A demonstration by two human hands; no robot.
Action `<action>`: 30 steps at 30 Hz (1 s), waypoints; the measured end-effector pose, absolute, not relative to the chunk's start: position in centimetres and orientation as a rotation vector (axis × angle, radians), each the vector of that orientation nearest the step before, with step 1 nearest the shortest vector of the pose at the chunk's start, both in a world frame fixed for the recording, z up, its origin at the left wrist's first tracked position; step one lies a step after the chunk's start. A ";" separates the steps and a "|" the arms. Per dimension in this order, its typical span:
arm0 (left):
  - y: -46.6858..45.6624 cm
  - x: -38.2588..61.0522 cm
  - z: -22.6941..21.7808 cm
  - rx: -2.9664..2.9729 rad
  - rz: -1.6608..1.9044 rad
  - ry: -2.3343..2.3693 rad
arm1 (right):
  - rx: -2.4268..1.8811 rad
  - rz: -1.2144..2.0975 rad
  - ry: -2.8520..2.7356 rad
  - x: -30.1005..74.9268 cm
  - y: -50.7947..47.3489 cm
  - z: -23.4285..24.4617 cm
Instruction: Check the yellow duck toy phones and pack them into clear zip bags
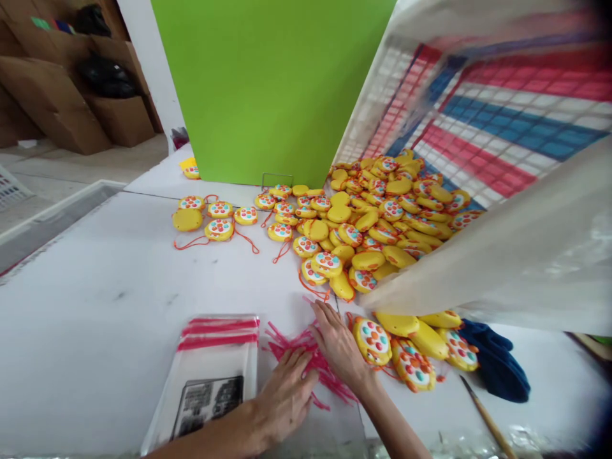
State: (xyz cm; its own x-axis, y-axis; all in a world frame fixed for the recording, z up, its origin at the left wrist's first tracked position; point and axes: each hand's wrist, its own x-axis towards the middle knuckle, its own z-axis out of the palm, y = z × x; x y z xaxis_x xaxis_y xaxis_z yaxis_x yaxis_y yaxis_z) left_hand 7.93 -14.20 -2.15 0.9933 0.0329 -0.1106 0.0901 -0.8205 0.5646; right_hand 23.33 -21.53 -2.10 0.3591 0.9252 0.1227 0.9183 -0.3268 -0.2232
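My left hand (283, 398) lies flat on a bundle of thin pink strips (306, 363) on the white table, fingers stretched out. My right hand (338, 347) rests open on the same bundle, its fingers pointing away from me, right beside a yellow round toy with coloured dots (371, 340). A stack of clear bags with red zip lines (210, 366) lies just left of my left hand. A large heap of the same yellow toys (382, 217) with orange cords spreads over the table beyond my hands.
A big woven sack with red, white and blue checks (497, 121) hangs over the heap at the right. A green board (268, 83) stands behind. A dark blue glove (497, 360) and a wooden stick (488, 421) lie at the right. Cardboard boxes (57, 95) stand far left.
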 end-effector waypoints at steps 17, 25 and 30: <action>-11.7 9.9 -3.6 2.572 -0.254 0.101 | -2.170 0.262 -1.591 19.7 -27.3 -3.7; -12.1 9.5 -3.9 2.580 -0.230 0.116 | -2.318 0.093 -1.400 19.4 -27.8 -6.0; -12.2 9.6 -4.1 2.547 -0.241 0.129 | -2.204 0.359 -1.459 18.5 -27.7 -5.0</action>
